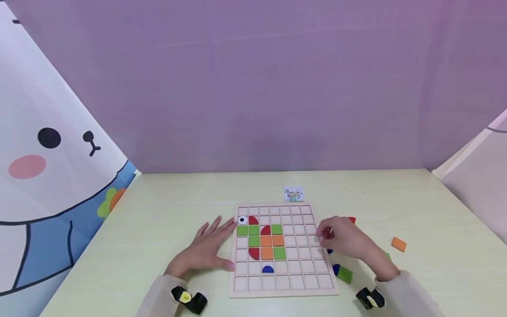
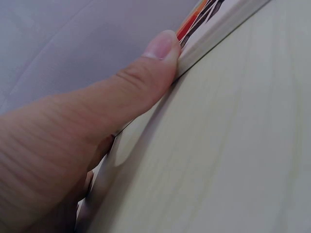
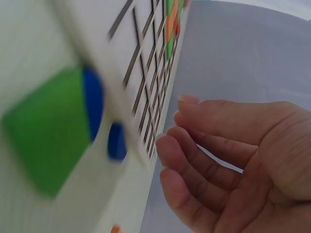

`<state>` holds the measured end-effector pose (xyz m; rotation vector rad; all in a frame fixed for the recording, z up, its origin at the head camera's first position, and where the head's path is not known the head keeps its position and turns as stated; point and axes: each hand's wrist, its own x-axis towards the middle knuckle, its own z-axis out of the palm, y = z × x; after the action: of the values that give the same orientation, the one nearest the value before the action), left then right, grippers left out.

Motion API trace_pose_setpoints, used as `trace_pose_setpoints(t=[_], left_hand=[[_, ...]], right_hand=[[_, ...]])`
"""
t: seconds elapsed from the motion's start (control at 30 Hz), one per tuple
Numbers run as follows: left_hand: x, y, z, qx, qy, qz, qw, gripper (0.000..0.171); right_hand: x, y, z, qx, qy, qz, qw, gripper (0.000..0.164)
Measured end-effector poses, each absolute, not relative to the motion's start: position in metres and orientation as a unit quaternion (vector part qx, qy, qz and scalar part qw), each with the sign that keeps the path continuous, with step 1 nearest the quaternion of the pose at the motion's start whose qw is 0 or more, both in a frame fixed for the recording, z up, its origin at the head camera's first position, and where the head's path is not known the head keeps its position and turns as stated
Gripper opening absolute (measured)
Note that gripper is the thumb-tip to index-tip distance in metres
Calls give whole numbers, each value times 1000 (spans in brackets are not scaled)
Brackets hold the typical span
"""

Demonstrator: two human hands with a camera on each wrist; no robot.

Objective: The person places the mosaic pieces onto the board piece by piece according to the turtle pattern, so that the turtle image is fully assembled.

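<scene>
A light wooden grid board [image 1: 291,281] lies on the table. On its left half sit several coloured tiles: green squares [image 1: 254,241], orange squares [image 1: 267,253], red curved pieces [image 1: 254,253], a blue half-circle [image 1: 268,269] and an eye tile [image 1: 242,219]. My left hand [image 1: 203,252] is spread flat beside the board; its thumb [image 2: 160,53] touches the left edge. Over the board's right edge hovers my right hand [image 1: 348,237], with loosely curled fingers [image 3: 194,160] and no piece visible between thumb and fingertips.
Right of the board lie loose pieces: a green tile [image 1: 345,275], a blue piece [image 1: 336,269], an orange tile [image 1: 398,244] and a red piece [image 1: 352,219], some partly hidden by my right arm. A small picture card [image 1: 293,194] lies behind the board.
</scene>
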<state>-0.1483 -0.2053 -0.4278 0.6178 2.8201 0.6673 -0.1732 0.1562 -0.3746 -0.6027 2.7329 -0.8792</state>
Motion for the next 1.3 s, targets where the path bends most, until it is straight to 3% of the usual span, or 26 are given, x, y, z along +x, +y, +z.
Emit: trace_pose_setpoints(t=[0.53, 0.83, 1.3], left_hand=[[-149, -206, -428, 208, 948, 226, 87, 108], [-147, -207, -428, 209, 946, 230, 86, 109], [-149, -205, -427, 212, 947, 226, 86, 109]], right_hand=[[-182, 213, -384, -196, 943, -258, 80, 17], [-187, 233, -386, -149, 956, -236, 93, 20], [-200, 248, -386, -166, 958, -222, 72, 23]])
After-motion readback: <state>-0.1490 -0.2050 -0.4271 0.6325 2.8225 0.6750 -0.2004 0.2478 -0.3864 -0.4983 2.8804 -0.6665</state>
